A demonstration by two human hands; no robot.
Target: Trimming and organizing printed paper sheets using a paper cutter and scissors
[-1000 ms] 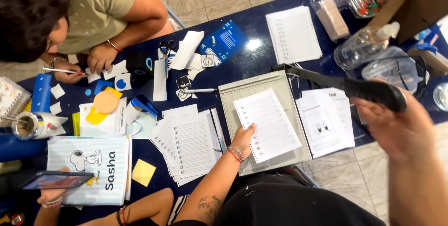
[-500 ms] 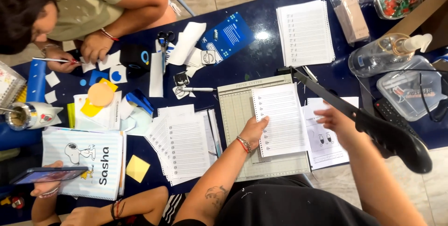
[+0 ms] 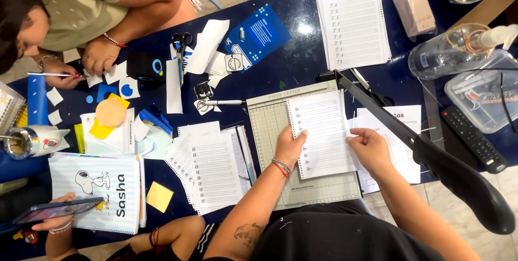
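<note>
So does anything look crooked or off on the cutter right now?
The lined sheet on the paper cutter sits slightly tilted against its grid, its right edge overhanging the base. Both hands, left and right, rest on it.

White lined sheet on a pale green gridded cutter board, black-handled blade arm, dark blue table.
</note>
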